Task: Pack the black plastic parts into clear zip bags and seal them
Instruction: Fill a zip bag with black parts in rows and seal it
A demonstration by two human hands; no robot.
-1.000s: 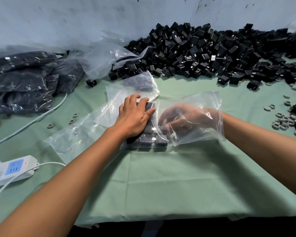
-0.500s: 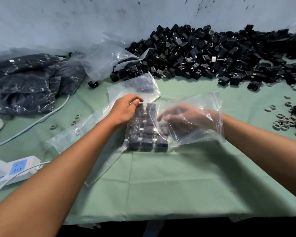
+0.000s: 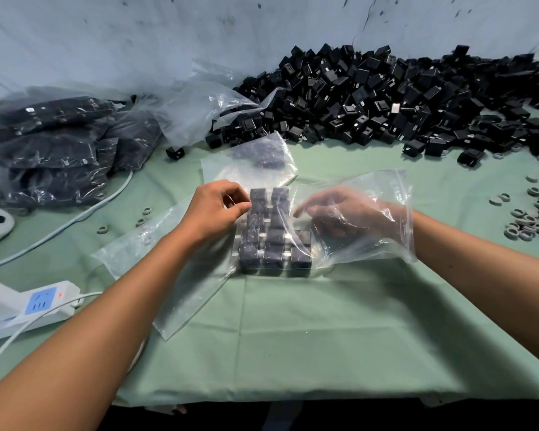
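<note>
My right hand (image 3: 346,213) inside the clear zip bag (image 3: 371,231), fingers seemingly loose, left hand (image 3: 213,209) pinching its closed end beside black plastic parts (image 3: 273,237)

No words, brands or numbers can be read anywhere in this view. The white power strip (image 3: 28,309) at the left edge of the surface carries a blue panel with pale socket marks, no lettering legible. One packed bag (image 3: 49,112) at far left bears a small white label, too small to read.

black parts (image 3: 274,241), rowed inside clear bag (image 3: 367,219)
</note>
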